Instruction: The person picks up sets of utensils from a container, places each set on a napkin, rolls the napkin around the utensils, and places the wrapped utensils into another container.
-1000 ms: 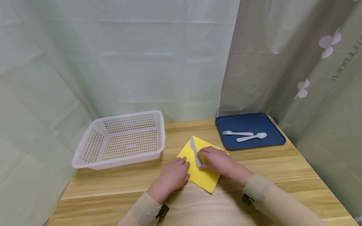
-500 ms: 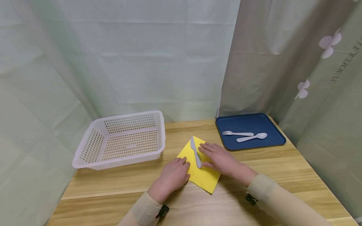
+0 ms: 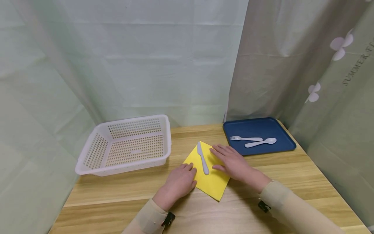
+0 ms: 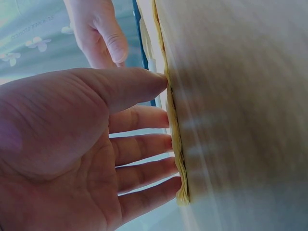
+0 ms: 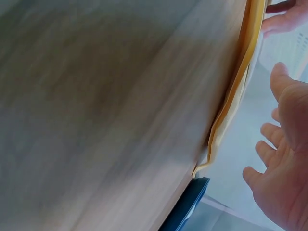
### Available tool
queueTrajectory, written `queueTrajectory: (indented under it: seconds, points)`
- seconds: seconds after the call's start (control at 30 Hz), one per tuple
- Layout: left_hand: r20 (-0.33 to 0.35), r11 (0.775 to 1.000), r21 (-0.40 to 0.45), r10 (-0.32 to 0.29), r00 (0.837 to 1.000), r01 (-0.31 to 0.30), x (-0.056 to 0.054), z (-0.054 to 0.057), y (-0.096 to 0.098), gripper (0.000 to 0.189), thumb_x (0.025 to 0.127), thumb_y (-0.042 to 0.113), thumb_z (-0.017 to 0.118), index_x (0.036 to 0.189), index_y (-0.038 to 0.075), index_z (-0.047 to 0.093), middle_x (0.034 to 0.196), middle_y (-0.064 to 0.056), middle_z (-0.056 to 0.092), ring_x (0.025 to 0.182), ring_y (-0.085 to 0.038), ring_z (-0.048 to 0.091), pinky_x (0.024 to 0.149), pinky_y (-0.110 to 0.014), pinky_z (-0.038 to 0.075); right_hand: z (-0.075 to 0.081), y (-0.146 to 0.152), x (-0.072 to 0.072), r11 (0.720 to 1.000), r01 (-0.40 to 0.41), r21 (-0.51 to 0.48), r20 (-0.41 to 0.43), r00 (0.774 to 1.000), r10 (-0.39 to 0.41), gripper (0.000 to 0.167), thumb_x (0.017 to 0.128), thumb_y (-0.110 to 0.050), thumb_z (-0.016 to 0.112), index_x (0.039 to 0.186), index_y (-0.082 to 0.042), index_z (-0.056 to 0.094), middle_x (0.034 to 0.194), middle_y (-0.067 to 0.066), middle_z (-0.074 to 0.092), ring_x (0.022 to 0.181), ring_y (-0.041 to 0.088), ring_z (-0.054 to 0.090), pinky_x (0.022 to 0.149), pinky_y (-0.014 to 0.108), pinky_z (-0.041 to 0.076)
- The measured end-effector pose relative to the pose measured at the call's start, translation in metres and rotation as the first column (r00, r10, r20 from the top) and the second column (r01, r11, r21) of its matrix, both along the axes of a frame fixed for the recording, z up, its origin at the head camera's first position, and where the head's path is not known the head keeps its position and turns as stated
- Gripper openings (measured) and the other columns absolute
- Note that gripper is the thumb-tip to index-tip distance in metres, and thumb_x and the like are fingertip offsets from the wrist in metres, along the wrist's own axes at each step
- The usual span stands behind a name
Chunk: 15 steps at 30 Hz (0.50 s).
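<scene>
Head view: knife (image 3: 204,165) points away between your relaxed left hand (image 3: 180,181), touching yellow napkin (image 3: 211,186), and nearer, spread, empty right hand (image 3: 233,164).

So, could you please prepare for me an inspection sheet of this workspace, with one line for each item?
Surface: wooden table with pale and darker grain stripes.
Job's things: folded yellow napkin, flat on the table; pale knife lying on it, blade toward the far corner.
Clutter: white basket at the left; blue tray at the far right, bearing a fork and a spoon.
Grips: left grip touches the napkin with fingertips and thumb; right grip is above the napkin's right part, holding nothing.
Cables: nothing seen.
Surroundings: hanging curtains; flowers and lettering printed at the right.
</scene>
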<state>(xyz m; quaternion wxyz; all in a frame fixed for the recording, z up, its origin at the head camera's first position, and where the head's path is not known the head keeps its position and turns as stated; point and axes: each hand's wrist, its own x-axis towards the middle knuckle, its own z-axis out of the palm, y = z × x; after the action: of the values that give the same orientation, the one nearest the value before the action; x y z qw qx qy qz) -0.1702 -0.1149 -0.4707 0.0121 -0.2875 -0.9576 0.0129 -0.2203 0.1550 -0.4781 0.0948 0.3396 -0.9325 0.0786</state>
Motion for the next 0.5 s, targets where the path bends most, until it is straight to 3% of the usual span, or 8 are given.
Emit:
queueTrajectory:
  seconds: [0.5]
  points:
    - [0.007, 1.0, 0.007, 0.001, 1.0, -0.001, 0.002, 0.003, 0.001, 0.044, 0.102, 0.032, 0.081, 0.135, 0.005, 0.074, 0.144, -0.016, 0.069, 0.131, -0.033, 0.066, 0.107, -0.046, 0.058, 0.006, 0.021, -0.005, 0.998, 0.062, -0.023, -0.04, 0.997, -0.063, 0.074, 0.105, -0.042, 0.076, 0.164, -0.005, 0.051, 0.168, 0.017, 0.05, 0.156, 0.041, 0.044, 0.127, 0.064, 0.033]
